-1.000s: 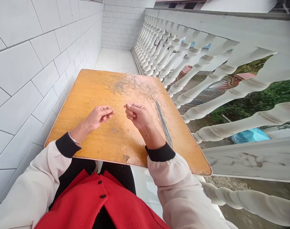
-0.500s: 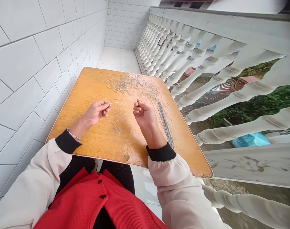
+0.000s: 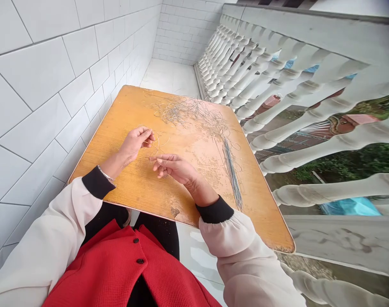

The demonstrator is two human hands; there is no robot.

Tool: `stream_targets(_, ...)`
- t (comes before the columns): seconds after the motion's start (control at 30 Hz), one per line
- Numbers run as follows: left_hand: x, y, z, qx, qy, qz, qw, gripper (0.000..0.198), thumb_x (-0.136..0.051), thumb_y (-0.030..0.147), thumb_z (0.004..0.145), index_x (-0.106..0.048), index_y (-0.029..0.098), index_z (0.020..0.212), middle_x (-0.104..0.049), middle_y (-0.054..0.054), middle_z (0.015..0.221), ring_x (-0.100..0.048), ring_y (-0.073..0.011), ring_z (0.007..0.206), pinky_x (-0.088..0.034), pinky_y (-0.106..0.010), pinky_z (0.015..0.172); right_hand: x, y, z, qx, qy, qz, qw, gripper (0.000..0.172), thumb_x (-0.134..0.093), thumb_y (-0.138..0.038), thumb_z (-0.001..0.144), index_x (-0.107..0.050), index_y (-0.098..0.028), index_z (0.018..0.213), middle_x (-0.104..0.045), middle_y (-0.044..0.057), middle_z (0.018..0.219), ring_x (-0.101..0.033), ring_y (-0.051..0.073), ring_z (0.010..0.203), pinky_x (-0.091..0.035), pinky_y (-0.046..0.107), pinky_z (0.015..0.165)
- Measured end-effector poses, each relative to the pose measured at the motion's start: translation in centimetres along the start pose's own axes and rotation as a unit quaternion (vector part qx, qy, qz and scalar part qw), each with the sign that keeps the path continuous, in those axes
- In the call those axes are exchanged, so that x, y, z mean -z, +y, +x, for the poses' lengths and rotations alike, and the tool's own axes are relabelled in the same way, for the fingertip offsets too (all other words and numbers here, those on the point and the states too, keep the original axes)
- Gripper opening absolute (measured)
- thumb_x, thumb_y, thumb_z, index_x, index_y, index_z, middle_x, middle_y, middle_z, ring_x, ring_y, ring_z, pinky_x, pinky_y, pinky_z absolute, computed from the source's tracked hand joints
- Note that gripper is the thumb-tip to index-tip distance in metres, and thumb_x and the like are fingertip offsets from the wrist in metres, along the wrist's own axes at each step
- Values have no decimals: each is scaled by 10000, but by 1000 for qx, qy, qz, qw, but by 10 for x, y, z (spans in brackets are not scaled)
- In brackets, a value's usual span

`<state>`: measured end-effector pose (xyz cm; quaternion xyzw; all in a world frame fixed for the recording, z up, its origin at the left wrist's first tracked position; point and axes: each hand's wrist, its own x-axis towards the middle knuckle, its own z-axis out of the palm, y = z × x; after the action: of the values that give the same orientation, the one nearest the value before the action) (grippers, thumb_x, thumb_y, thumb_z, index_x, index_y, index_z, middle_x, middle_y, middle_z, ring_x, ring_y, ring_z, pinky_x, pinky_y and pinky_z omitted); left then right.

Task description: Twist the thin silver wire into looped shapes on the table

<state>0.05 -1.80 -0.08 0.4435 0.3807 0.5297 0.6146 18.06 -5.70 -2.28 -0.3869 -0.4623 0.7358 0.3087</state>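
White wire (image 3: 158,143) curls over the table (image 3: 117,115) by the left hand (image 3: 139,140), whose fingertips seem to pinch it because it is skinny, while the right hand (image 3: 177,167) has fingertips close, maybe empty, I cannot tell, and straight wires (image 3: 233,175) lie bunched, probably to stay neat

- A hand could slide over the table (image 3: 101,147) to the left of the left hand (image 3: 137,143), but the tile wall (image 3: 76,85) stops it farther left.
- Only a small gap sits between the left hand and the right hand (image 3: 175,167).
- Thin wire (image 3: 159,145) curls in the way by the left fingertips.
- Past both hands, a messy wire pile (image 3: 194,113) blocks the way.
- Right of the right hand there is some room, then straight wires (image 3: 232,175), then the railing (image 3: 332,187).
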Motion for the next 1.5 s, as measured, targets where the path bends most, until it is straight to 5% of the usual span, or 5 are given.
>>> stream_targets(0.3,-2,-1,-7,46,-64,-49,996,411,-684,535,887,-651,135,974,-717,-54,822,-650,-113,702,-515,-257,714,-14,8,5,70,110,-10,991,347,-907,-458,580,-721,-182,676,-584,-47,497,-481,56,385,-426,191,390)
stream_targets(0.53,-6,-11,-12,34,-97,69,992,139,-806,189,714,-718,122,798,-686,-6,733,-584,-80,626,-454,-230,631,-12,6,3,75,104,1,992,304,-885,-421,610,-705,-186,681,-546,-58,508,-425,44,389,-417,194,397)
stream_targets(0.93,-5,-8,-11,-41,-1,45,998,72,-771,195,692,-746,151,743,-684,4,719,-517,-73,594,-405,-239,584,-15,10,3,92,140,15,986,444,-903,-546,566,-748,-192,785,-742,23,726,-637,98,578,-540,240,588)
stream_targets(1.2,-6,-17,-11,-52,-74,145,985,42,-743,166,723,-766,154,756,-709,-4,707,-562,-87,619,-432,-245,624,-2,-10,-6,182,237,-84,951,404,-809,-555,707,-761,-238,952,-772,38,931,-664,135,778,-528,290,758)
stream_targets(1.5,-10,-27,-18,-99,-181,266,942,88,-715,95,728,-772,161,735,-755,-34,780,-667,-135,739,-513,-268,742,12,-15,-2,189,262,-110,940,313,-787,-423,671,-765,-183,871,-639,-9,641,-472,79,532,-405,255,548)
